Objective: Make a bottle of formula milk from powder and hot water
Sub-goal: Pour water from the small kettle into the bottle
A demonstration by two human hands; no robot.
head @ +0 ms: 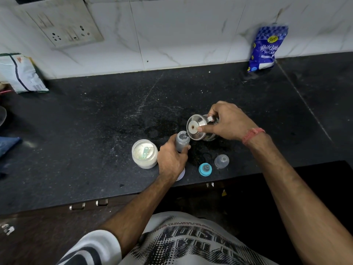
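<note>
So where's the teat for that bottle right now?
The blue-ringed teat stands on the black counter near its front edge, between the left hand and the clear cap.

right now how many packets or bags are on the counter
2. A blue sugar bag leans on the wall tiles at the far right; a white packet lies at the far left. Others may sit beyond the picture's edge.

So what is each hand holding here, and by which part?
Left hand grips the bottle round its body. Right hand holds the steel pot by its handle, thumb on the lid.
</note>
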